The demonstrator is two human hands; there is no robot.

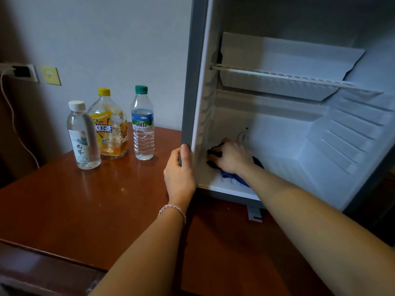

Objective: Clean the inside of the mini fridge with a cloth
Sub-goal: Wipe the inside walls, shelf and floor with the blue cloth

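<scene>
While my right hand [229, 155] presses it, cloth [235, 177]: soft, light, bunches underhand; left hand [180, 167] grips fridge edge [186, 103].

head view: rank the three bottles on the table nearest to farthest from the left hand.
From the left hand, which grips the fridge's front edge:
1. Green-capped water bottle, rightmost, closest to the fridge.
2. Yellow-capped tea bottle, middle, set back toward the wall.
3. White-capped bottle, leftmost.
</scene>
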